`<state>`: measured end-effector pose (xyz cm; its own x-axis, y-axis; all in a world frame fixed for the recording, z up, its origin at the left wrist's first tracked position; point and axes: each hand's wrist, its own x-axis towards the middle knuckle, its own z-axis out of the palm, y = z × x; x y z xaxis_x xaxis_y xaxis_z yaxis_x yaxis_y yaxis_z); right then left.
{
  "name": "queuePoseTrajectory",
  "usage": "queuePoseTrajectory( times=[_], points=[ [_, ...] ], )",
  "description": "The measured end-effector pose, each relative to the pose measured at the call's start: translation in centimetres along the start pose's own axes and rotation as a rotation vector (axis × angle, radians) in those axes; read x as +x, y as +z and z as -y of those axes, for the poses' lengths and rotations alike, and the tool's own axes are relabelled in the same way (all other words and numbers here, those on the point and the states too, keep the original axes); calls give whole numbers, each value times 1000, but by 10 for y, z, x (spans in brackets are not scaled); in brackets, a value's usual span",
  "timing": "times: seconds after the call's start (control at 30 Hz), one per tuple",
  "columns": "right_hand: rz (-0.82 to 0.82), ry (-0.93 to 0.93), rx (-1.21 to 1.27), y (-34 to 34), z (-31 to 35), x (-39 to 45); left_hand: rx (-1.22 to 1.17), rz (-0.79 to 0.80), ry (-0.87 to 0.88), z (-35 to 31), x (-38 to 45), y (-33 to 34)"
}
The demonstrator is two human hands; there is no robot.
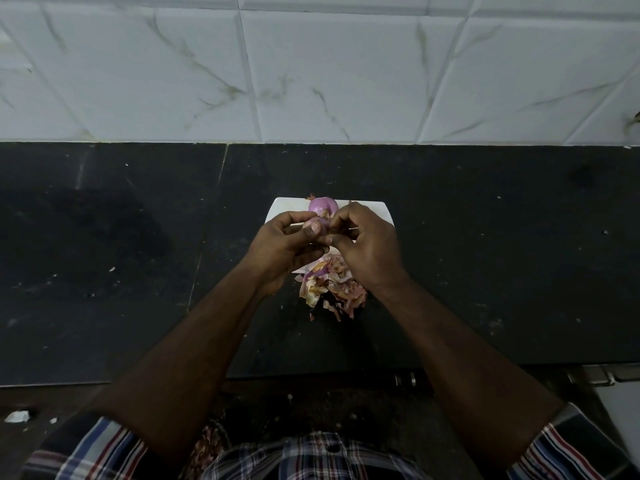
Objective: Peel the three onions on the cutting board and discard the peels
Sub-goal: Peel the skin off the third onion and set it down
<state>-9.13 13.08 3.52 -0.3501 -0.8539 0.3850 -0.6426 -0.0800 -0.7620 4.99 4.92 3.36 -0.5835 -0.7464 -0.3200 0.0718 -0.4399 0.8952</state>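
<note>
Above the white cutting board, I see a small onion held up between both hands. My left hand has its fingers curled round the onion, thumb pressed on its near side. My right hand meets it from the other side, fingertips pinching at the skin on the onion's right edge. A second onion, purple and already bare, lies on the far edge of the board, just behind the hands. A heap of peels sits under my wrists, spilling off the board's near edge onto the dark countertop. White marbled tiles rise behind the counter. Plaid sleeves show at the bottom.
</note>
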Motion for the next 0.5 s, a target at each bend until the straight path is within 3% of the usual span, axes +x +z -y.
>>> queuePoseTrajectory(
  times=[0.1,0.27,0.5],
  points=[
    [-2,0,-8,0,0,-1,-8,-5,3,-1,0,0],
    [136,-2,-9,-5,-1,-10,-101,1,-7,1,2,-4],
    [263,202,-82,-20,-22,-19,-176,-4,-77,1,-1,-15]
  ],
)
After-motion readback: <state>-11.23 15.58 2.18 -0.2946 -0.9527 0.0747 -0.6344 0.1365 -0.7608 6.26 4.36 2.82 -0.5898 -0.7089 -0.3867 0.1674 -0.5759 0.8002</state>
